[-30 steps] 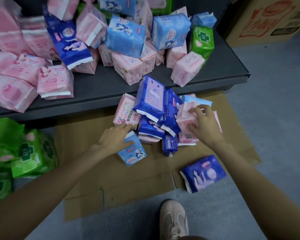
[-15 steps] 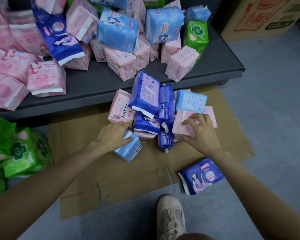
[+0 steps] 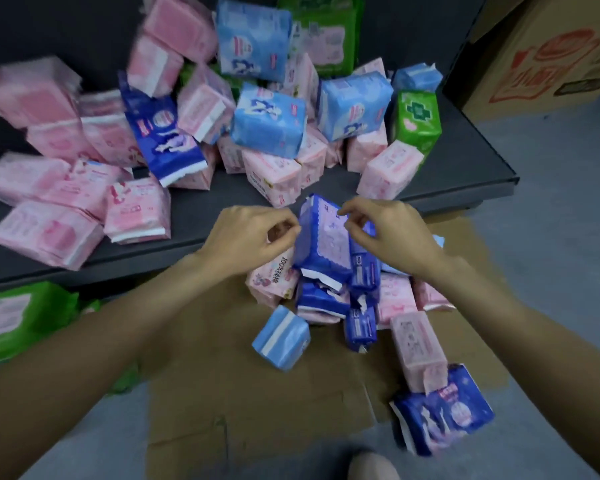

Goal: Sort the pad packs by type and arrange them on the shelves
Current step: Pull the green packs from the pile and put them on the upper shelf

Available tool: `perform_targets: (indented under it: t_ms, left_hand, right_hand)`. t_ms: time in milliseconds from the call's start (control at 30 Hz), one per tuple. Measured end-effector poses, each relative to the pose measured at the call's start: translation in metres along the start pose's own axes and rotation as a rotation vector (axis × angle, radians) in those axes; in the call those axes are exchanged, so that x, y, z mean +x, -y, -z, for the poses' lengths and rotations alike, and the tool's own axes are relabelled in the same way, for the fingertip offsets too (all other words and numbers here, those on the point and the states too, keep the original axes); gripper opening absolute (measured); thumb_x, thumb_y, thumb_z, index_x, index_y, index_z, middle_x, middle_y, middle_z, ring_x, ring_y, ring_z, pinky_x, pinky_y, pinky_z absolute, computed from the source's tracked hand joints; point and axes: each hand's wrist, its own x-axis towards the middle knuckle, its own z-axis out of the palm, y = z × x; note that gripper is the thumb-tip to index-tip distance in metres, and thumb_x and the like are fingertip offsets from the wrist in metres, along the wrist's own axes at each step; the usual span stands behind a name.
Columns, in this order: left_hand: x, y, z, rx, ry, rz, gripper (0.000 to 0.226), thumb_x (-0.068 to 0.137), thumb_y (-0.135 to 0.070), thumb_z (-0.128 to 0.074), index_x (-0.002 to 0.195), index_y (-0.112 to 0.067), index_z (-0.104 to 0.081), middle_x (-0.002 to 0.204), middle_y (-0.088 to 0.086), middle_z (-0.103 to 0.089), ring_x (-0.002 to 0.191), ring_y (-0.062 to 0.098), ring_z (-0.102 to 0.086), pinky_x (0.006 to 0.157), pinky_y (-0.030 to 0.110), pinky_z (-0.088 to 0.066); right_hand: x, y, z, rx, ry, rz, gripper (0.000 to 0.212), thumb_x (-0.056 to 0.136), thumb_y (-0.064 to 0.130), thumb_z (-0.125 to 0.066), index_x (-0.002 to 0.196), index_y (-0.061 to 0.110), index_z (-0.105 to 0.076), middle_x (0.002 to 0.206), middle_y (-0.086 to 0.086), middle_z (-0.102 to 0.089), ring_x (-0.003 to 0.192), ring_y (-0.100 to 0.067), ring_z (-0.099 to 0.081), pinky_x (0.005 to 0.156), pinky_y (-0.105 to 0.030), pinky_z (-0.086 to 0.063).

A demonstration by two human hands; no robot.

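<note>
A dark blue pad pack [image 3: 326, 237] leans upright on top of a floor pile of pink and blue packs [image 3: 357, 296], against the shelf's front edge. My left hand [image 3: 250, 237] has its curled fingertips on the pack's left edge. My right hand [image 3: 385, 233] pinches the pack's upper right corner. A small light blue pack [image 3: 281, 337] lies loose on the cardboard below my left hand. A pink pack [image 3: 418, 344] lies loose to the right of the pile. Many pink, light blue, dark blue and green packs are heaped unsorted on the dark shelf [image 3: 465, 161].
Flattened cardboard [image 3: 239, 393] covers the grey floor under the pile. Another dark blue pack [image 3: 444, 414] lies at its right edge. Green packs [image 3: 14, 320] are stacked at the left under the shelf. A large cardboard box [image 3: 551, 53] stands at the upper right. My shoe [image 3: 371, 465] is at the bottom.
My left hand let go of the small light blue pack and my right hand let go of the pink pack. Both hands rose to the dark blue pack on top of the pile.
</note>
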Motion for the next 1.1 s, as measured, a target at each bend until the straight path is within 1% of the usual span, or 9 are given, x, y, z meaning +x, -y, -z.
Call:
perform_targets:
  t_ms: [200,300,400,467,600,700,833,1000,1100]
  left_hand:
    - [0.082,0.014,0.1,0.062,0.455,0.001,0.035,0.09,-0.038,-0.055,0.122,-0.027,-0.06,0.113,-0.009,-0.065,0.105,0.013,-0.057,0.086,0.03,-0.046]
    - [0.118,0.009,0.165,0.148,0.536,0.069,0.037,0.09,-0.04,-0.058,0.126,-0.032,-0.056,0.119,-0.014,-0.063,0.108,0.007,-0.057,0.088,0.028,-0.046]
    - [0.142,-0.015,0.234,0.184,0.35,0.005,0.032,0.092,-0.039,-0.057,0.122,-0.029,-0.061,0.114,-0.013,-0.065,0.092,-0.002,-0.054,0.076,0.01,-0.04]
    - [0.154,-0.036,0.276,0.245,0.064,-0.141,0.03,0.092,-0.04,-0.051,0.115,-0.027,-0.065,0.106,-0.011,-0.068,0.087,0.003,-0.058,0.075,0.02,-0.046]
    - [0.184,-0.064,0.344,0.36,-0.363,-0.426,0.023,0.094,-0.026,-0.052,0.102,-0.015,-0.071,0.09,-0.003,-0.069,0.09,0.018,-0.061,0.077,0.032,-0.048]
    - [0.214,-0.075,0.386,0.427,-0.57,-0.416,0.02,0.092,-0.021,-0.053,0.096,-0.012,-0.071,0.09,-0.001,-0.069,0.094,0.02,-0.057,0.078,0.033,-0.043]
    - [0.261,-0.056,0.408,0.488,-0.594,-0.161,0.024,0.091,-0.029,-0.048,0.098,-0.016,-0.068,0.094,-0.001,-0.069,0.098,0.022,-0.055,0.079,0.033,-0.037]
    - [0.3,-0.043,0.408,0.404,-0.383,-0.068,0.027,0.094,-0.035,-0.049,0.112,-0.021,-0.063,0.111,-0.005,-0.065,0.109,0.019,-0.052,0.09,0.034,-0.038]
    - [0.302,-0.033,0.407,0.532,-0.319,-0.106,0.043,0.09,-0.048,-0.037,0.115,-0.021,-0.06,0.115,-0.002,-0.063,0.112,0.021,-0.052,0.091,0.035,-0.037]
  right_hand:
    - [0.08,0.045,0.071,-0.071,-0.074,0.146,0.024,0.087,0.03,-0.05,0.1,0.02,-0.067,0.086,0.004,-0.07,0.08,-0.025,-0.066,0.06,-0.029,-0.041]
    - [0.119,0.072,0.136,-0.163,-0.011,0.187,0.023,0.092,0.034,-0.053,0.112,0.025,-0.062,0.097,0.006,-0.068,0.092,-0.021,-0.063,0.064,-0.029,-0.038]
    - [0.148,0.103,0.206,-0.32,0.137,0.192,0.03,0.092,0.044,-0.051,0.12,0.035,-0.055,0.108,0.012,-0.065,0.102,-0.019,-0.06,0.075,-0.031,-0.042]
    - [0.161,0.124,0.249,-0.327,0.13,0.197,0.028,0.09,0.046,-0.052,0.117,0.037,-0.056,0.104,0.015,-0.065,0.1,-0.015,-0.06,0.077,-0.03,-0.041]
    - [0.187,0.154,0.322,-0.145,-0.194,0.257,0.018,0.088,0.04,-0.056,0.102,0.032,-0.064,0.087,0.012,-0.069,0.083,-0.009,-0.065,0.077,-0.034,-0.052]
    - [0.206,0.162,0.359,-0.007,-0.486,0.322,0.014,0.088,0.03,-0.056,0.096,0.024,-0.066,0.083,0.009,-0.069,0.076,-0.01,-0.064,0.071,-0.039,-0.054]
    - [0.234,0.154,0.388,-0.192,-0.747,0.301,0.016,0.088,0.018,-0.055,0.098,0.014,-0.066,0.089,0.0,-0.067,0.087,-0.02,-0.058,0.069,-0.037,-0.047]
    - [0.269,0.11,0.416,-0.529,-0.711,0.262,0.032,0.085,0.016,-0.059,0.116,0.009,-0.06,0.112,-0.014,-0.06,0.097,-0.037,-0.053,0.078,-0.046,-0.043]
    - [0.291,0.087,0.429,-0.729,-0.662,0.251,0.035,0.081,0.018,-0.064,0.113,0.006,-0.06,0.108,-0.017,-0.061,0.093,-0.039,-0.054,0.076,-0.045,-0.043]
